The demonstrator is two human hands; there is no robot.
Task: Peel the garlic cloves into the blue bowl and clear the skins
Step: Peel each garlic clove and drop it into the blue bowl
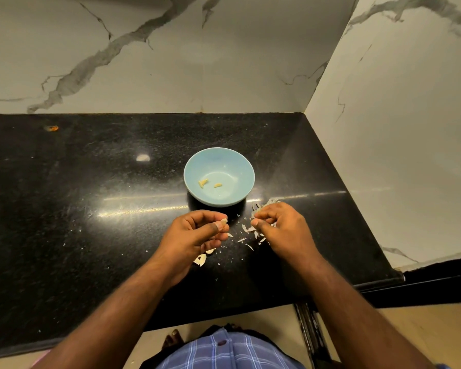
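I see a garlic clove (224,221) pinched at the fingertips of my left hand (197,231), just below the middle of the frame. The blue bowl (240,166) sits just above it on the black counter (91,209), with two peeled cloves (209,184) lying inside. My right hand (276,226), at centre right, has its fingers curled and pinching skins (253,230); more skins are scattered on the counter between and below both hands. Marble walls (171,62) fill the upper frame.
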